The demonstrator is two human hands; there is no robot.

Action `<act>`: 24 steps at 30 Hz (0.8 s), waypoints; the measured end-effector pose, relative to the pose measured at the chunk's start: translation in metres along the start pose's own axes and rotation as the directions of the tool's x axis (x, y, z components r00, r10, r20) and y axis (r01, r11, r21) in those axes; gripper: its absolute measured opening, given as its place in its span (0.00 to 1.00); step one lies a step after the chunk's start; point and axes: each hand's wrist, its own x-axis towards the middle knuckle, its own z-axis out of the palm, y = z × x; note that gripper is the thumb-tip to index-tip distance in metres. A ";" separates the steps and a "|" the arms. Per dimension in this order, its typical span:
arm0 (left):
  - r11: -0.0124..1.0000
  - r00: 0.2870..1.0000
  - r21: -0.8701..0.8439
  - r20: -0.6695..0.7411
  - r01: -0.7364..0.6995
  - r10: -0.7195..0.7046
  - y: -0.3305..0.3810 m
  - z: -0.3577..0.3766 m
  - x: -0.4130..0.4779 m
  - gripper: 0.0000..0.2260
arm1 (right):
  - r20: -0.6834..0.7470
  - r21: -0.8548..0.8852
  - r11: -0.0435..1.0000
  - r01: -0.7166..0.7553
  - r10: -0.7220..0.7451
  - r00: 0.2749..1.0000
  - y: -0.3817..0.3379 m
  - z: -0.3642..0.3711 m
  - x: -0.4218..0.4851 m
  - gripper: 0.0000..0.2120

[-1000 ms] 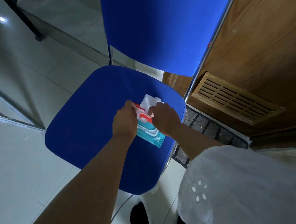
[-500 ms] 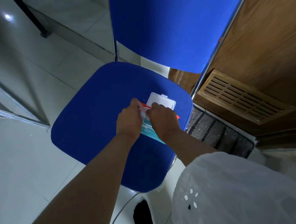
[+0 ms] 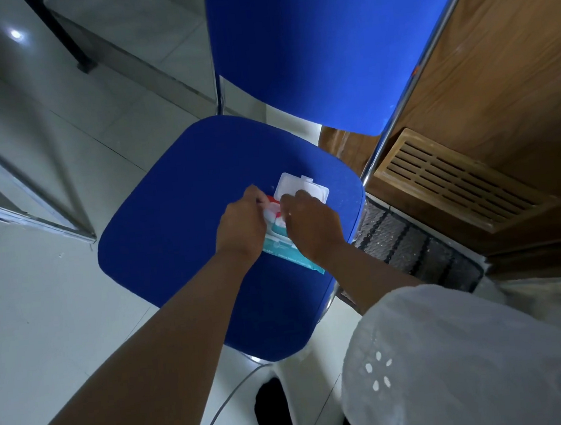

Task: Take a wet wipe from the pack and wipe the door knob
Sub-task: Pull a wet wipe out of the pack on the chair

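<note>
- Two hands work the pack [image 3: 288,251] on the chair [image 3: 178,229]: left hand [image 3: 241,224] closed on its left edge, lid [image 3: 300,188] open.
- Right hand [image 3: 313,224] pinches at the opening; grip hidden.
- Wipe likely soft, damp; pull by a corner.

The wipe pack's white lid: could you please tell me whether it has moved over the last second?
Yes. The white lid has swung further open, lying back nearer the right edge of the blue chair seat. The wipe pack itself looks unmoved on the seat.

The blue chair seat [image 3: 172,243] stands on the pale tiled floor [image 3: 43,321]. 1 wet-wipe pack [image 3: 284,248] lies on its far right part.
</note>
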 end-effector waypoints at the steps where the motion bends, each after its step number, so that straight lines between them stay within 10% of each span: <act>1: 1.000 1.000 0.009 -0.003 0.003 -0.003 0.000 0.001 0.000 0.07 | 0.002 0.128 0.987 -0.094 0.095 0.995 0.000 -0.002 0.002 0.07; 5: 0.998 1.000 0.061 -0.001 -0.007 0.007 0.000 0.006 -0.001 0.09 | 0.139 0.700 0.587 -0.406 0.445 0.885 -0.001 -0.018 0.014 0.06; 10: 0.989 1.000 0.148 -0.004 -0.019 0.020 -0.002 0.015 0.001 0.12 | 0.221 0.788 0.361 -0.498 0.590 0.776 0.009 -0.031 0.018 0.13; 13: 0.984 0.996 0.155 0.026 -0.084 0.080 -0.003 0.020 -0.002 0.14 | 0.346 0.914 -0.083 -0.397 0.668 0.659 0.011 -0.027 0.015 0.13; 15: 0.973 0.992 0.195 0.039 -0.122 0.117 -0.003 0.022 -0.004 0.15 | 0.382 0.916 -0.197 -0.351 0.701 0.602 0.014 -0.024 0.013 0.12; 17: 0.954 0.989 0.261 0.038 -0.149 0.144 -0.003 0.025 -0.005 0.16 | 0.355 0.895 -0.061 -0.443 0.698 0.622 0.017 -0.023 0.013 0.08; 21: 0.938 0.987 0.310 0.013 -0.157 0.161 -0.002 0.027 -0.008 0.14 | 0.227 0.421 0.745 -0.517 0.465 0.855 0.027 -0.021 0.007 0.20; 24: 0.952 0.992 0.282 0.002 -0.118 0.123 0.001 0.024 -0.009 0.13 | 0.398 0.213 0.905 -0.369 0.264 0.878 0.029 -0.023 0.002 0.29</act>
